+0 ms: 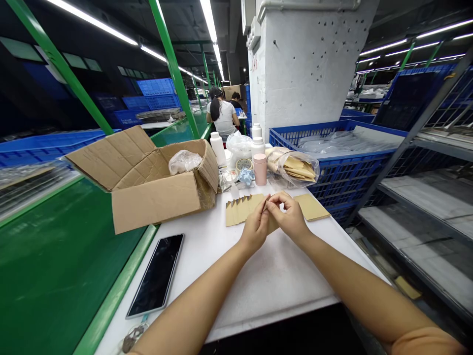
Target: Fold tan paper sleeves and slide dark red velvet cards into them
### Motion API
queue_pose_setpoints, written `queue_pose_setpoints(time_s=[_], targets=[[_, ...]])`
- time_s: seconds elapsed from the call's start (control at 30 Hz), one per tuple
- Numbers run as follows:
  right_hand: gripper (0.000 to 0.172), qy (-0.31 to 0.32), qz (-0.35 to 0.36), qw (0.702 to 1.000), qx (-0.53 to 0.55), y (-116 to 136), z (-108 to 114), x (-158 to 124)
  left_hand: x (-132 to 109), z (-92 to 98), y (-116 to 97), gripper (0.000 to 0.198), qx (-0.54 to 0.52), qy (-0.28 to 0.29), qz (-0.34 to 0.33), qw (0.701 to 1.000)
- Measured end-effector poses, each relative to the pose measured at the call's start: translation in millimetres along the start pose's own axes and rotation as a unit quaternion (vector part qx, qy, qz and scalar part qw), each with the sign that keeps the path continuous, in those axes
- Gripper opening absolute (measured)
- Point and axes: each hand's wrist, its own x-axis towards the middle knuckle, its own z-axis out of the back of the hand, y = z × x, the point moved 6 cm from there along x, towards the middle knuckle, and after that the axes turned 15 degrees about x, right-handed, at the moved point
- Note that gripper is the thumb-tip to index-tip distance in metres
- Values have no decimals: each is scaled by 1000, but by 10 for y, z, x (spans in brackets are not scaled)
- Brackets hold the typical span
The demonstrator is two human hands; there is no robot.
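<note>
Two hands pinching at a white bench, front middle

Left hand (254,230) and right hand (290,218) meet above the bench (273,286), fingers (276,198) closed in a pinch on a small dark sliver (266,204), too thin to identify. Overlapping tan cards (240,211) lie just left of the hands, seemingly fanned to keep each notched edge in reach; a single tan card (311,207) lies just right. Along the far edge, within reach: a clear bag of tan cards (297,167), a pink bottle (260,168) and a white bottle (218,148). A phone (157,276) sits aside by the left edge, a cardboard box (148,182) at the far left corner. Beyond, a blue crate (332,165) and a co-worker (222,116).
</note>
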Motion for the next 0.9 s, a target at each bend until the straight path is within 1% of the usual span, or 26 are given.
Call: queue_pose_setpoints(time_s=[0.07, 0.17, 0.23, 0.27, 0.43, 0.63, 0.9], targets=[[11, -3, -12, 1000, 10, -60, 7, 12, 8, 35, 2, 36, 14, -22, 18, 999], [11, -16, -23, 1000, 9, -154, 32, 33, 10, 76, 69, 24, 5, -45, 84, 995], [12, -23, -26, 999, -11, -200, 43, 44, 4, 77, 124, 23, -7, -46, 123, 991], [12, -26, -27, 999, -24, -218, 47, 47, 3, 74, 141, 23, -14, -47, 132, 990], [12, -31, -21, 997, -73, -243, 54, 50, 3, 39, 169, 18, -75, -56, 143, 985], [12, -29, -6, 992, -123, -218, 51, 50, 1, 8, 169, 19, -131, -49, 153, 978], [12, -28, -13, 991, -130, -205, 59, 52, 7, 18, 139, 25, -155, -40, 156, 975]])
